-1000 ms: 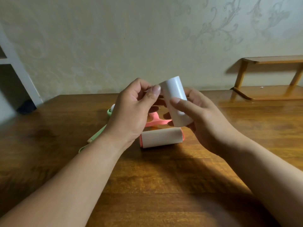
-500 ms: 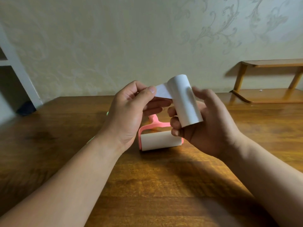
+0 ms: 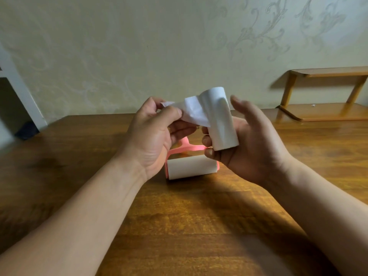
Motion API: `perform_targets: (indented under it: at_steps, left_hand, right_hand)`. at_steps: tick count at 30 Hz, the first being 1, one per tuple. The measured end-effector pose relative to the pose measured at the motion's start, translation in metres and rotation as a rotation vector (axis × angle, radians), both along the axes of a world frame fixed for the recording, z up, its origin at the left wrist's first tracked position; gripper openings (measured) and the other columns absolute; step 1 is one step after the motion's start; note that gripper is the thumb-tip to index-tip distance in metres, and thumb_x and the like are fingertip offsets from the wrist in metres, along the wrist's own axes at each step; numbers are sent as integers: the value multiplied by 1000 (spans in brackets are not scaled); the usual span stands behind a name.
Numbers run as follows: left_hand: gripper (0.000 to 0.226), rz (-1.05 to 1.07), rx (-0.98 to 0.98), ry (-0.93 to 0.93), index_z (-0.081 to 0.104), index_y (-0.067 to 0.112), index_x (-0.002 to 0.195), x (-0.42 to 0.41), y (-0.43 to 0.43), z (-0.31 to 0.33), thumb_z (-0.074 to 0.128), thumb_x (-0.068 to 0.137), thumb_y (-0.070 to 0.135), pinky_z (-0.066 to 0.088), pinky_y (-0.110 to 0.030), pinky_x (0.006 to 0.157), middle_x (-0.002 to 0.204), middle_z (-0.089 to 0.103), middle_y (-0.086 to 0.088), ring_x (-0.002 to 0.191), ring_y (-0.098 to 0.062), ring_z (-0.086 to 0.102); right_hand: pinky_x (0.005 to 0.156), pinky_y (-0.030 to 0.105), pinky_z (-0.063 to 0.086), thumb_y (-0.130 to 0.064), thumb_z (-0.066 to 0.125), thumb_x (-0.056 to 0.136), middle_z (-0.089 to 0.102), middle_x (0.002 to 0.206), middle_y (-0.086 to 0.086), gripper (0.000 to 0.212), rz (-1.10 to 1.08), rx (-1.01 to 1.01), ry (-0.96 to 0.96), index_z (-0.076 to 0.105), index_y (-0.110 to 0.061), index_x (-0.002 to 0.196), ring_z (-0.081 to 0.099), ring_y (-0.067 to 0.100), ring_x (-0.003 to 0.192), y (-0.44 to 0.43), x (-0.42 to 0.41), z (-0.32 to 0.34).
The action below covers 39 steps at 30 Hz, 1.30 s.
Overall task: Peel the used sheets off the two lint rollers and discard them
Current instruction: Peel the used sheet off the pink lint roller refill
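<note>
My right hand point(image 3: 253, 144) cradles a white lint roll point(image 3: 221, 124), held nearly upright above the table. A crumpled strip of its outer sheet point(image 3: 191, 111) is lifted off the roll toward the left, pinched between thumb and fingers of my left hand point(image 3: 157, 132). Under both hands, a second lint roller point(image 3: 191, 167) with a pink frame lies on its side on the wooden table point(image 3: 179, 226). Its pink handle point(image 3: 186, 147) runs back behind my left hand and is mostly hidden.
A low wooden shelf unit point(image 3: 322, 112) stands at the back right against the patterned wall. A white frame post point(image 3: 18, 92) and a dark object point(image 3: 26, 130) sit at the far left edge.
My left hand caught the sheet's edge and pulled it leftward, peeling a longer, crumpled strip off the roll. My right hand shifted its grip and opened around the roll. The green item behind my left hand is out of sight.
</note>
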<state>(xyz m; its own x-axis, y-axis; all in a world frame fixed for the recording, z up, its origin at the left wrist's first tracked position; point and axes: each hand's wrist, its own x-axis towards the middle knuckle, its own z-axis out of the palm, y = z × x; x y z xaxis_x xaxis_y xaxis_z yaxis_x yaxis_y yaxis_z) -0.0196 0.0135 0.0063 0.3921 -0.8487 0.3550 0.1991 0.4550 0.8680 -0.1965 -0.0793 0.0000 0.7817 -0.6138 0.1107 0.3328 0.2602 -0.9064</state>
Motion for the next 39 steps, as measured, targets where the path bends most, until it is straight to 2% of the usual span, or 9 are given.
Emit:
perform_targets:
  at_steps: [5, 11, 16, 20, 24, 27, 31, 36, 39]
  left_hand:
    - [40, 24, 76, 89, 63, 11, 123, 0, -3, 0, 54, 84, 8, 57, -39, 72, 104, 69, -14, 85, -23, 69]
    - [39, -106, 145, -94, 71, 8, 126, 0, -3, -3, 68, 99, 35, 60, -28, 75, 106, 76, -9, 95, -16, 74]
    - [27, 22, 194, -263, 81, 16, 116, -3, -6, -12, 78, 92, 26, 62, -44, 92, 114, 83, -13, 107, -26, 78]
    - [12, 59, 182, -252, 84, 26, 99, -5, -5, -9, 81, 88, 29, 61, -27, 75, 98, 83, -4, 92, -13, 79]
    - [4, 82, 197, -318, 77, 33, 86, -6, -5, -10, 81, 88, 34, 59, -30, 78, 96, 74, -6, 92, -12, 74]
    - [8, 88, 192, -319, 79, 32, 96, -6, -5, -10, 80, 89, 34, 58, -36, 86, 109, 73, -16, 101, -17, 74]
    - [7, 60, 172, -288, 81, 33, 98, -7, -4, -9, 77, 93, 29, 60, -27, 78, 105, 80, -7, 98, -13, 76]
    - [18, 75, 157, -187, 62, 23, 83, -5, -3, -6, 77, 90, 18, 55, -34, 77, 98, 70, -12, 91, -21, 70]
    - [25, 81, 158, -172, 57, 24, 75, -3, -3, -4, 76, 89, 15, 48, -35, 72, 94, 65, -13, 86, -22, 64]
  right_hand:
    - [62, 29, 54, -39, 75, 92, 65, 94, 8, 62, -90, -61, -4, 62, 0, 139, 65, 15, 67, 0, 5, -2]
    - [77, 33, 60, -49, 53, 108, 74, 108, 10, 53, -83, -46, 84, 69, -10, 140, 68, 22, 95, -4, 2, -4]
    - [70, 38, 41, -50, 41, 109, 60, 117, 20, 64, -8, -118, 79, 65, -2, 143, 43, 33, 102, -5, 1, -4]
    - [68, 31, 45, -55, 65, 100, 63, 110, 14, 49, -34, -317, 95, 78, -12, 118, 56, 22, 87, -9, 4, -9]
    - [72, 29, 53, -45, 83, 88, 73, 109, 7, 59, -218, -331, 142, 65, -9, 130, 69, 15, 89, -14, 9, -18]
    - [77, 29, 53, -46, 83, 90, 78, 112, 9, 51, -268, -403, 153, 72, -14, 128, 73, 15, 96, -15, 8, -21]
    - [79, 29, 55, -42, 69, 104, 77, 125, 17, 40, -224, -503, 150, 76, -15, 132, 71, 19, 103, -14, 7, -19]
    - [116, 56, 50, -29, 46, 117, 70, 144, 23, 44, -78, -195, 9, 60, -4, 149, 67, 43, 136, -11, 6, -15]
    - [119, 55, 50, -32, 39, 118, 69, 146, 25, 49, 32, -14, -54, 58, 0, 150, 61, 45, 143, -11, 4, -13]
